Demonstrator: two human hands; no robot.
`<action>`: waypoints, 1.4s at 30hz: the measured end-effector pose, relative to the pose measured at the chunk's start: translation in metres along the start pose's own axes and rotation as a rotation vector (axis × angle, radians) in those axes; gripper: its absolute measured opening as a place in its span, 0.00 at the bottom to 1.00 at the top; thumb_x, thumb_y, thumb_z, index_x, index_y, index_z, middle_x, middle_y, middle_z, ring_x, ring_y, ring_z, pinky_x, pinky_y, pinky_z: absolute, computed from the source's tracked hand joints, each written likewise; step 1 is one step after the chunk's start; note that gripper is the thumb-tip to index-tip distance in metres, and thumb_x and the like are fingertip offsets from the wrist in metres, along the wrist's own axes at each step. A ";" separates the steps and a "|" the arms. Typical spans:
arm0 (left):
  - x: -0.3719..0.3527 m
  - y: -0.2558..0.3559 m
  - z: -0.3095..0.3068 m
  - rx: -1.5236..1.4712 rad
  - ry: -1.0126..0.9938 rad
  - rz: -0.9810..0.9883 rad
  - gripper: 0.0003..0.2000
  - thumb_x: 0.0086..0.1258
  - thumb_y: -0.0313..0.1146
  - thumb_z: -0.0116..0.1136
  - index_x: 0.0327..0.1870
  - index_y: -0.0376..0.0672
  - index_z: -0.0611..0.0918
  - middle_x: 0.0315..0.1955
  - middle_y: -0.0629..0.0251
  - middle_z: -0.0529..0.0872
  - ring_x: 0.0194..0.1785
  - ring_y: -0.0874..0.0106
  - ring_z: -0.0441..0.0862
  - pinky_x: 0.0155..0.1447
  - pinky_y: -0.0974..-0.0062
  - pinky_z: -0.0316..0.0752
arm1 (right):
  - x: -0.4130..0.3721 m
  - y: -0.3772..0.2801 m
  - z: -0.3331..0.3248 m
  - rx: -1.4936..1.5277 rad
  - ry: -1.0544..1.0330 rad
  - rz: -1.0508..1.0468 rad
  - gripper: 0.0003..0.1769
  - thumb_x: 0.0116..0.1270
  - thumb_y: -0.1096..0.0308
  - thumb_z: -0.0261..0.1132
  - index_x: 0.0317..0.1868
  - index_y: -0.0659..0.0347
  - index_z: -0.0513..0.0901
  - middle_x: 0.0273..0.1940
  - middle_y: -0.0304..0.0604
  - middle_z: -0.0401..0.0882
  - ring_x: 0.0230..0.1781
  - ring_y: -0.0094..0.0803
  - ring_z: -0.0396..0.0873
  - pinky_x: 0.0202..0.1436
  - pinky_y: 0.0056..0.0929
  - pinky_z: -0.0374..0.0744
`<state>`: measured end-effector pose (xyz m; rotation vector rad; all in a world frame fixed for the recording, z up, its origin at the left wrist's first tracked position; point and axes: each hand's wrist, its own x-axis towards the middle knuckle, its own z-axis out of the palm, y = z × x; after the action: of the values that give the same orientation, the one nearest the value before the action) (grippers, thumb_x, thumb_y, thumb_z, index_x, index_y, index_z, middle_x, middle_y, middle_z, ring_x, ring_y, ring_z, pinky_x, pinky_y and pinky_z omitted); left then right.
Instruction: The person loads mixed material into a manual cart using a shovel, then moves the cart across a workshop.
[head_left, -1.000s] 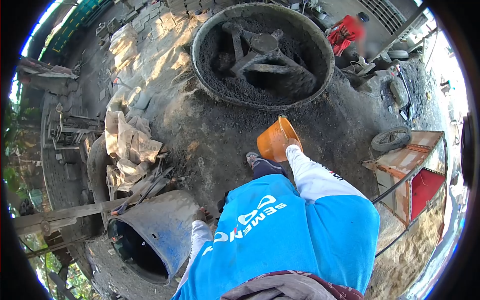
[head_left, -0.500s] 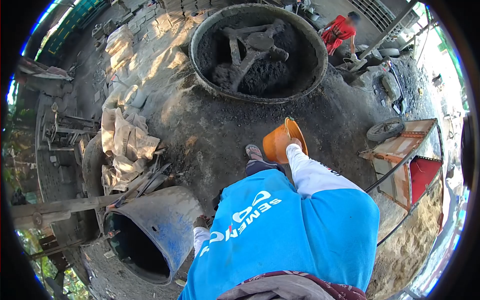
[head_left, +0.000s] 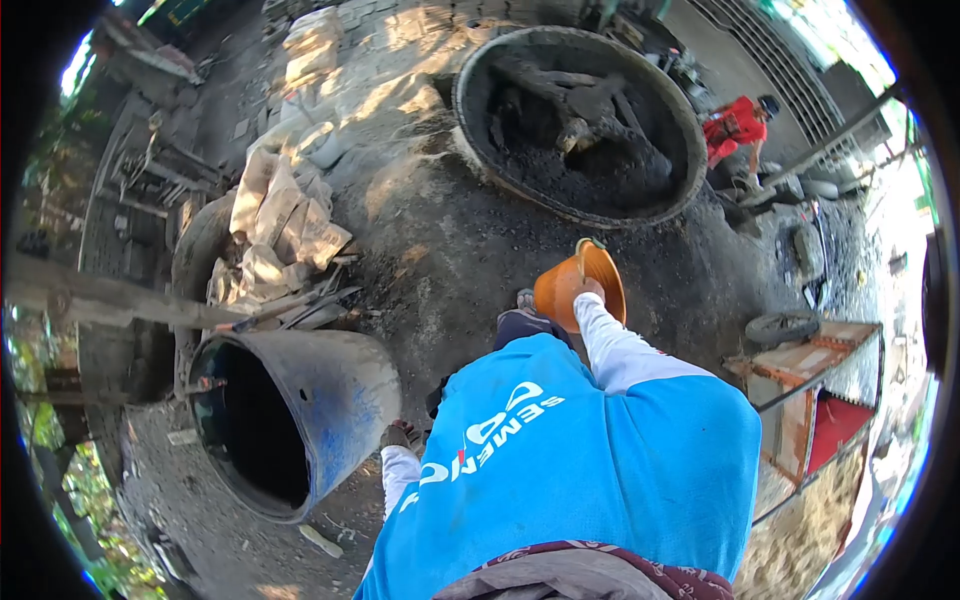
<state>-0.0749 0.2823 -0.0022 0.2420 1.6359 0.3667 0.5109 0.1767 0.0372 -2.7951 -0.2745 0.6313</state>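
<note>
My right hand (head_left: 591, 291) grips the rim of an orange bucket (head_left: 570, 284), held low in front of me above the dark, wet ground. My left hand (head_left: 398, 436) hangs at my side, its fingers curled, close to the wall of a blue barrel (head_left: 340, 390) that lies tipped on its side with its mouth facing left. Ahead stands a big round pan mixer (head_left: 580, 120) with dark mix and metal paddles inside. My blue shirt with white sleeves fills the lower frame.
Crumpled cement sacks (head_left: 280, 230) lie left of the path. A person in red (head_left: 738, 125) bends beyond the mixer. A wheel (head_left: 782, 327) and a rusty cart (head_left: 810, 400) stand at the right. A wooden beam (head_left: 110, 300) crosses at the left.
The view has swung left, so the mixer and the person in red now sit further right. The bucket stays in my right hand; my left hand remains beside the blue barrel.
</note>
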 end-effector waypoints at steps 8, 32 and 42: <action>-0.047 -0.113 -0.059 -0.373 0.217 -0.114 0.12 0.70 0.42 0.49 0.43 0.43 0.74 0.30 0.57 0.79 0.24 0.55 0.79 0.29 0.52 0.79 | -0.090 -0.235 0.035 0.087 -0.241 -0.920 0.08 0.57 0.65 0.65 0.36 0.58 0.79 0.35 0.53 0.81 0.39 0.50 0.80 0.42 0.39 0.76; -0.110 -0.171 0.104 -1.224 0.674 -0.015 0.14 0.67 0.45 0.53 0.39 0.43 0.81 0.32 0.58 0.85 0.35 0.63 0.84 0.33 0.63 0.76 | -0.605 -0.756 0.231 -0.427 -0.093 -2.498 0.22 0.68 0.48 0.46 0.51 0.46 0.80 0.53 0.41 0.80 0.56 0.40 0.78 0.57 0.44 0.75; -0.126 -0.221 0.238 -1.698 0.865 -0.177 0.11 0.67 0.40 0.55 0.37 0.42 0.80 0.26 0.58 0.83 0.24 0.62 0.81 0.25 0.60 0.75 | -0.584 -0.627 0.167 0.160 -0.061 -2.659 0.27 0.56 0.62 0.68 0.57 0.58 0.75 0.58 0.49 0.74 0.61 0.43 0.70 0.64 0.41 0.66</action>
<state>0.1878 0.0534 0.0144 -1.4878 1.5398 1.6948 -0.1600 0.6669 0.3061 -0.3281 -2.5165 -0.1300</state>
